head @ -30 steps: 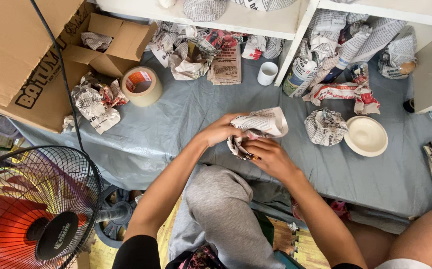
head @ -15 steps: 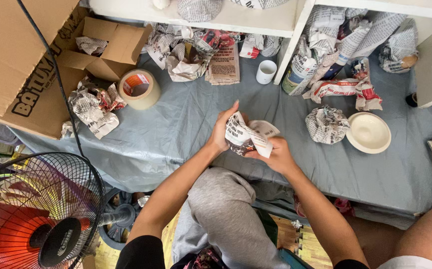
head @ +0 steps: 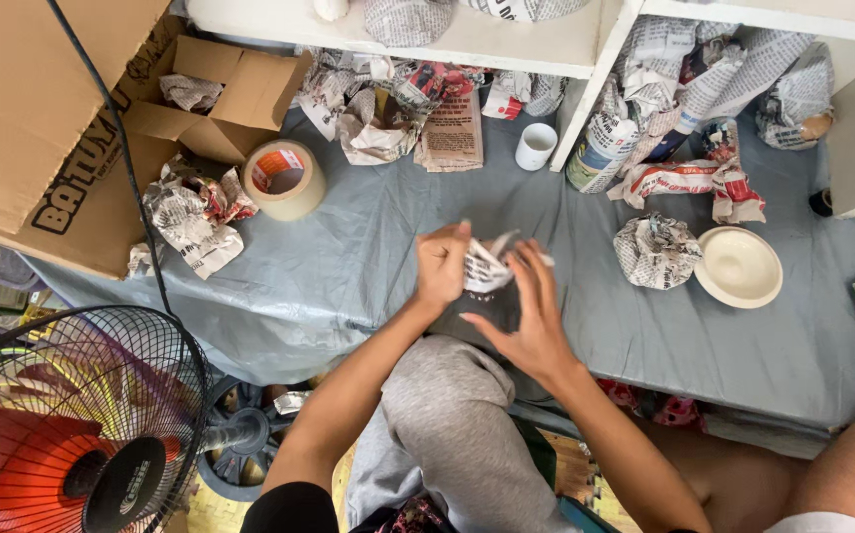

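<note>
Bundle (head: pixel 486 265), wrapped in newspaper, sits betw. both hands above grey sheet (head: pixel 348 257). Left hand (head: pixel 442 262) fist-closed on its left side; right hand (head: pixel 531 316) w/ fingers spread, cupping its right side & underneath. Knee in grey just below. Cream bowl (head: pixel 739 266) & crumpled wad (head: pixel 656 251) off to right; tape roll (head: pixel 285 179) to left, white cup (head: pixel 536 146) beyond.

A big brown cardboard box (head: pixel 28 109) with black letters lies at the far left edge of the grey sheet (head: pixel 348 266). A smaller open brown box (head: pixel 215 94) sits beside it. A brown paper bag (head: pixel 454 133) with dark print lies under the white shelf (head: pixel 467 39).
</note>
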{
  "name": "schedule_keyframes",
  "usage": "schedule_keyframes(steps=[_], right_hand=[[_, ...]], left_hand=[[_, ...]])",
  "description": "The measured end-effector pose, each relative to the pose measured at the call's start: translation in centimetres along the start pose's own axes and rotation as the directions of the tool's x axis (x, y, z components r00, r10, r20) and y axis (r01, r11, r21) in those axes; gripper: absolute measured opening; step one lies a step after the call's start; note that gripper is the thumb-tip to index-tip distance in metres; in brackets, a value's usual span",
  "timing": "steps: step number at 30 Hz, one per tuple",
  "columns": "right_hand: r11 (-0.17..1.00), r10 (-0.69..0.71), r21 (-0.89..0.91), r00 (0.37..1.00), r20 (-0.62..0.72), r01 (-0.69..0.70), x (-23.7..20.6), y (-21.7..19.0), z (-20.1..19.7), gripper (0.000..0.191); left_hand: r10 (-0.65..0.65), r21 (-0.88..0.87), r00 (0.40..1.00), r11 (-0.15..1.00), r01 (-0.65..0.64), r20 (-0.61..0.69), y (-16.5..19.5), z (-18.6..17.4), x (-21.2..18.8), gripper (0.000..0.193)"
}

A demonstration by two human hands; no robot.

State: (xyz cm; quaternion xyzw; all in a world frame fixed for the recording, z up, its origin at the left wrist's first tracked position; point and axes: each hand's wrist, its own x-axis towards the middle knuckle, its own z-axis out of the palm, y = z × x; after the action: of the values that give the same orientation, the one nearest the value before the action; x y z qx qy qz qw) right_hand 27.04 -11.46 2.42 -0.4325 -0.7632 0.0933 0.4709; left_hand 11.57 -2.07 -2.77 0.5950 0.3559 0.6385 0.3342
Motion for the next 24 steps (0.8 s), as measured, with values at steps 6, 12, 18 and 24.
schedule_keyframes(steps=[6, 12, 18, 24], right_hand=[[0.998, 0.065, 0.019, 0.996, 0.059, -0.066, 0.7, 1.7, 1.1, 0.087], [0.997, 0.075, 0.014, 0.997, 0.011, -0.075, 0.2, 1.8, 1.0, 0.076], [0.966, 0.24, 0.082, 0.968, 0.07, -0.246, 0.5, 1.5, 0.8, 0.057], [0.977, 0.199, 0.05, 0.974, 0.105, -0.205, 0.8, 1.9, 0.6, 0.045]], left_hand=[[0.107, 0.011, 0.982, 0.994, -0.11, 0.157, 2.4, 0.5, 0.9, 0.038], [0.036, -0.03, 0.984, 0.999, -0.031, 0.176, 2.8, 0.7, 1.0, 0.021], [0.038, -0.024, 0.988, 0.999, -0.034, 0.147, 4.0, 0.7, 0.9, 0.01], [0.457, 0.067, 0.861, 0.874, -0.481, 0.225, 5.7, -0.1, 1.4, 0.012]])
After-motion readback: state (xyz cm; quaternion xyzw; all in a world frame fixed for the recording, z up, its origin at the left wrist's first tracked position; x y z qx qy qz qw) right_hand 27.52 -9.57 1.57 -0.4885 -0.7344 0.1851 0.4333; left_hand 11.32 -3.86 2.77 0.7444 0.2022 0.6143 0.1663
